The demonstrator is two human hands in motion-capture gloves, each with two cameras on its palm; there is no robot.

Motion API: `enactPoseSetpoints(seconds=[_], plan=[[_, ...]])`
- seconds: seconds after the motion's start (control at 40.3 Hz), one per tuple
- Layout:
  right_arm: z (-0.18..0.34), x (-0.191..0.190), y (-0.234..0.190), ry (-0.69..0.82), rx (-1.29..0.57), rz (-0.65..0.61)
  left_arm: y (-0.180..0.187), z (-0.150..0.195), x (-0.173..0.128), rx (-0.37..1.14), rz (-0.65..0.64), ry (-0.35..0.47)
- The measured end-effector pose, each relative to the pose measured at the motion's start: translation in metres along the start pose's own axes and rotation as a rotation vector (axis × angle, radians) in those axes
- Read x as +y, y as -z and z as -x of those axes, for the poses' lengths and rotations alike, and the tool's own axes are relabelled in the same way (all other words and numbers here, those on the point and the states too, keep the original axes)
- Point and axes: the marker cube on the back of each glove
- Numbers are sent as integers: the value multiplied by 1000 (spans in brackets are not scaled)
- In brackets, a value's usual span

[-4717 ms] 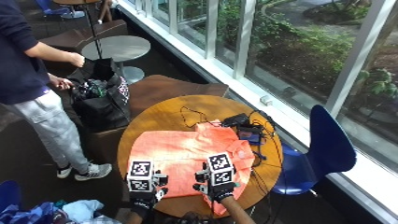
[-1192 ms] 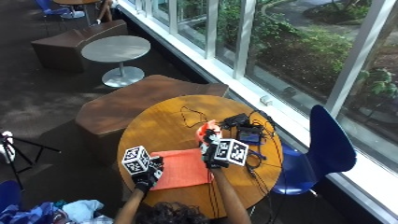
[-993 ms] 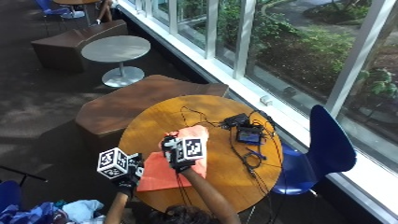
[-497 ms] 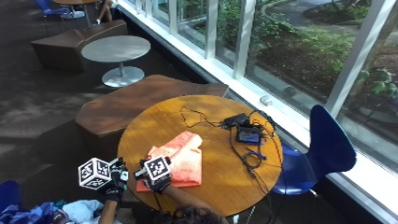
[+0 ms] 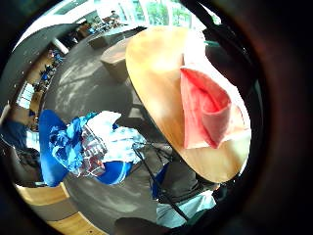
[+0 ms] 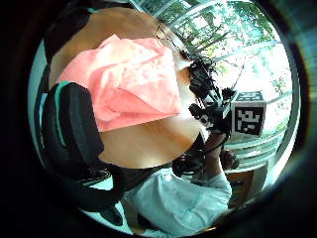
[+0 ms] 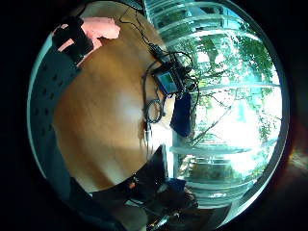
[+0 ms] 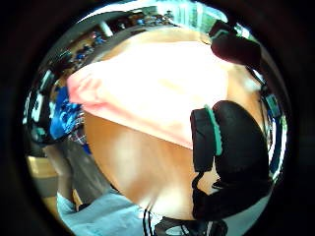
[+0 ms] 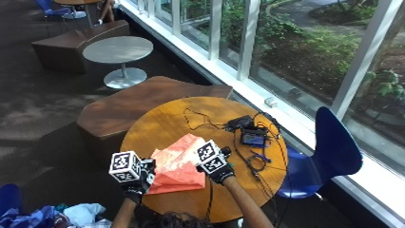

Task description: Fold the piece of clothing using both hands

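Note:
A salmon-pink garment (image 9: 179,164) lies folded in a rough rectangle on the round wooden table (image 9: 171,123), near its front left edge. My left hand (image 9: 137,183) hovers at the garment's near left corner, by the table's rim. At the garment's right edge is my right hand (image 9: 219,171). Neither hand has cloth between its fingers. The left palm views show the folded garment (image 6: 131,84) flat on the wood (image 5: 208,110). It also fills the right thumb side view (image 8: 152,88), with the thumb (image 8: 236,142) over bare table.
A small screen device (image 9: 254,138) with tangled black cables (image 9: 201,119) sits on the table's right side. A blue chair (image 9: 332,147) stands to the right, with a brown bench (image 9: 145,102) beyond the table. Loose clothes (image 9: 79,213) are piled at the lower left.
The garment was spread out, then folded over to the left. Over the last half second both hands have moved right along the table's front; the garment has stayed put.

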Motion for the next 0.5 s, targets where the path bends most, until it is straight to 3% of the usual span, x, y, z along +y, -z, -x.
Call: enactPoseSetpoints(seconds=[0.124,0.273,0.497], plan=[[-53,16,-1,-168,75,109,1,-29,1,-109,58,-53],[-73,28,9,-275,-44,20,0,-52,1,-212,83,-89],[-68,29,17,-334,-155,-86,1,-61,4,-221,106,-105]])
